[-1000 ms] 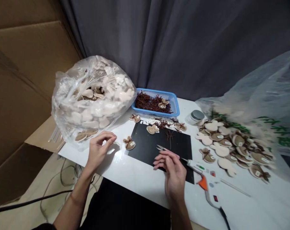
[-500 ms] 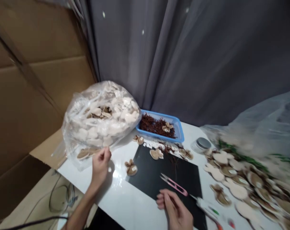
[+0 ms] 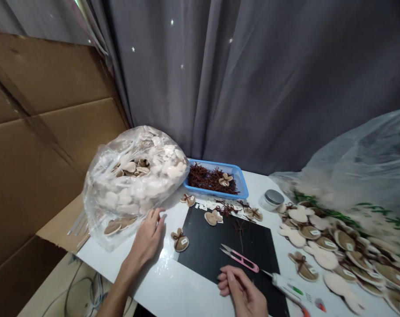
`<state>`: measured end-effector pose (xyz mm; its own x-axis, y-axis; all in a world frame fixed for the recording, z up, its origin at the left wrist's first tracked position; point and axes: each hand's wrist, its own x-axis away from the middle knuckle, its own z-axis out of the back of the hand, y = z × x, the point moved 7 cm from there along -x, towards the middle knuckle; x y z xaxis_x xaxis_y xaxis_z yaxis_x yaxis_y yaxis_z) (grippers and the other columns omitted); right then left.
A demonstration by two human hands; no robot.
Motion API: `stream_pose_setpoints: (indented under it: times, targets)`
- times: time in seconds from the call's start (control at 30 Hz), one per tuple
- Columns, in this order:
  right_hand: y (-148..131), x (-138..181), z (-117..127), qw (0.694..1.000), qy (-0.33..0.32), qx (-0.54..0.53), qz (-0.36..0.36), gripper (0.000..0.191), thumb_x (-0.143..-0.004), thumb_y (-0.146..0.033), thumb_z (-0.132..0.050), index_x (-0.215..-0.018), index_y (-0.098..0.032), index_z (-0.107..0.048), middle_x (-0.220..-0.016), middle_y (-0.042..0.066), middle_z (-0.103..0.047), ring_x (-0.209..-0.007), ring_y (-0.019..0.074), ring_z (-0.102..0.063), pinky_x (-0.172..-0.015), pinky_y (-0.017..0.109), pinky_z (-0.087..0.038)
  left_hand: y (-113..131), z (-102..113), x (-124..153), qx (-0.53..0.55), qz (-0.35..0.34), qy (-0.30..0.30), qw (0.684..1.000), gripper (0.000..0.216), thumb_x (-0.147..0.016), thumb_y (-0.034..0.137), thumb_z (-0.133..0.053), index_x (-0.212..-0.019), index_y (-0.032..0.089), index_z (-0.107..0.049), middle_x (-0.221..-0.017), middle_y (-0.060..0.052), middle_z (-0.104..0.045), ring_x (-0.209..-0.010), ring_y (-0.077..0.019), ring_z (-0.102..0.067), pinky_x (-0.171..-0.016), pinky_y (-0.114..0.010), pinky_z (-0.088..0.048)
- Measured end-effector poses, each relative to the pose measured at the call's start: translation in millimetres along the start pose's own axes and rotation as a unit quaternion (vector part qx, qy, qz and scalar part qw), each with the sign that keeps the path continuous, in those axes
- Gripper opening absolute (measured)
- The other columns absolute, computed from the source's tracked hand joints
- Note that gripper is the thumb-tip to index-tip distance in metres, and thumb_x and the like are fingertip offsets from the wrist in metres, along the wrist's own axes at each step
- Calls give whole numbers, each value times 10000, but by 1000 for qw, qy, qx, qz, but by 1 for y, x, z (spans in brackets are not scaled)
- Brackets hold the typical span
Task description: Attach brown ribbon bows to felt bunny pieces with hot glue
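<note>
My left hand is open over the white table, its fingers stretched toward the clear plastic bag and holding nothing. Nearest on its right lies a brown bunny-shaped felt piece with a bow and a small white label. My right hand rests at the front edge of the black mat, fingers loosely curled in, with nothing visible in them. Just beyond it are pink-handled thread snips. A white hot glue gun lies to its right. Another felt piece sits at the mat's far edge.
A big clear bag full of felt pieces stands at left. Behind the mat is a blue basket of dark brown bows, with a grey-lidded jar beside it. Many felt pieces are piled at right. Cardboard walls the left side.
My left hand has opened from a fist and moved slightly right, away from the bag. My right hand stays almost still. The view has tilted up a little.
</note>
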<state>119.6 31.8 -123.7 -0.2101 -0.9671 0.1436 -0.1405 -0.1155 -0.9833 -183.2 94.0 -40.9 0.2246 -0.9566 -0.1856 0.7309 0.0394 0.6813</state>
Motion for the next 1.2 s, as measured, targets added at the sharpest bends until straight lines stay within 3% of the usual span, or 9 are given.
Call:
stream_pose_setpoints:
  times: [0.1,0.23,0.33,0.4,0.47,0.57,0.87,0.97,1.2]
  targets:
    - [-5,0,2,1000,-23,17,3,576,-860,-731,-761,-889,-157,-799,-758,97,-747,-633,198,-694,-594,287,-613,-3,7,4,33,26,30,999,370,-1033,463,-490,-1162,222,-739,-862,-29,-722,-783,-215,-661,-785,-323,-492]
    - [-6,0,11,1000,-6,27,10,572,-840,-672,-812,-1066,-146,-793,-791,92,-768,-493,166,-646,-466,281,-567,-7,11,13,46,58,63,995,531,-944,600,-624,-586,208,-630,-472,42,-445,-494,-142,-451,-579,-282,-375]
    - [-9,2,25,995,87,29,36,551,-801,-608,-870,-1095,-147,-802,-775,80,-773,-486,163,-649,-490,282,-586,-3,2,23,40,49,30,998,662,-978,611,-559,-456,210,-484,-444,31,-413,-469,-123,-425,-562,-275,-366]
    - [-9,3,27,993,102,33,40,499,-731,-599,-919,-903,-140,-828,-627,60,-720,-489,184,-657,-509,283,-598,3,-5,31,39,29,-3,999,570,-1022,563,-509,-602,203,-646,-535,17,-547,-525,-138,-503,-597,-268,-410]
    - [-8,3,24,995,94,37,27,491,-681,-614,-938,-740,-144,-809,-507,39,-646,-415,173,-601,-427,266,-543,9,-12,38,32,10,-40,999,385,-1028,525,-541,-1035,224,-781,-751,8,-701,-609,-150,-585,-661,-267,-471]
    - [-10,0,20,995,89,32,14,503,-702,-639,-912,-715,-149,-796,-488,37,-633,-389,168,-579,-389,259,-513,14,-17,45,8,-17,-78,997,488,-1004,514,-608,-1431,278,-621,-1031,-18,-738,-659,-155,-625,-706,-288,-536]
    - [-31,-14,10,995,38,38,85,326,-894,-487,-775,-864,-169,-843,-766,92,-755,-603,187,-706,-591,283,-633,24,-25,40,-7,-131,-18,991,426,-1011,489,-634,-1388,292,-626,-1250,-99,-647,-1043,-269,-717,-889,-391,-597]
    - [-34,-15,8,993,22,58,98,264,-900,-427,-773,-837,-180,-842,-841,101,-754,-671,185,-713,-616,264,-627,24,-34,40,-40,-130,-9,991,652,-937,557,-723,-1497,276,-545,-1342,-124,-647,-1208,-344,-662,-1003,-490,-565]
    - [-27,-15,10,992,4,83,92,235,-895,-390,-764,-824,-182,-851,-864,105,-748,-731,192,-717,-650,268,-624,22,-41,34,-72,-87,-13,994,712,-925,503,-735,-1543,235,-503,-1213,-116,-740,-1132,-356,-666,-949,-499,-544]
